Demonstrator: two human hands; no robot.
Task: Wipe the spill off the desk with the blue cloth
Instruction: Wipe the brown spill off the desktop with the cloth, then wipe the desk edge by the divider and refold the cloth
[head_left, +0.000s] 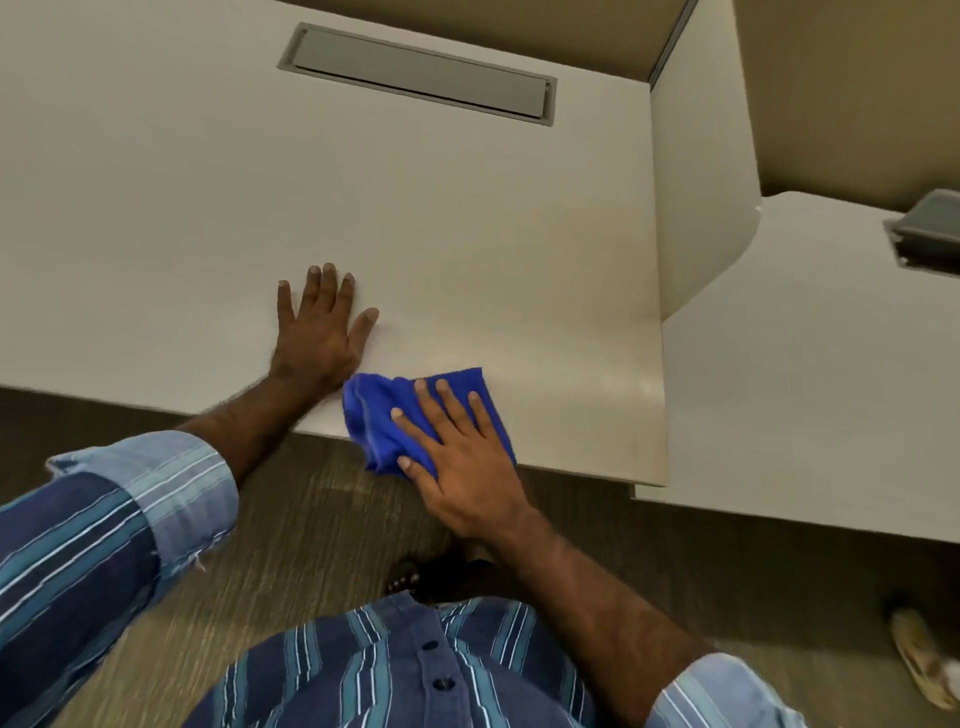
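From the head camera I look down on a pale desk (467, 234). My right hand (457, 457) lies flat on the cloth (379, 415), fingers straight and slightly spread, pressing it against the desk's near edge. The cloth is bunched into loose folds, and its near left corner hangs just past the edge, over the floor (311, 545). My left hand (319, 327) rests palm down on the desk just left of the cloth, fingers straight, thumb out to the right, holding nothing; its wrist nearly touches the cloth's far left corner. I cannot make out a spill on the surface.

A grey cable hatch (418, 73) sits closed in the desk's far side. At the right a white divider (701, 208) stands upright along the desk's edge, and beyond it a second desk (805, 389) carries a dark hatch (927, 228) with its lid raised, partly cut off by the frame. Both forearms are bare below rolled striped sleeves (156, 493). The floor is a grey-brown wood grain. At the bottom right edge a sandal (919, 654) lies on the floor.
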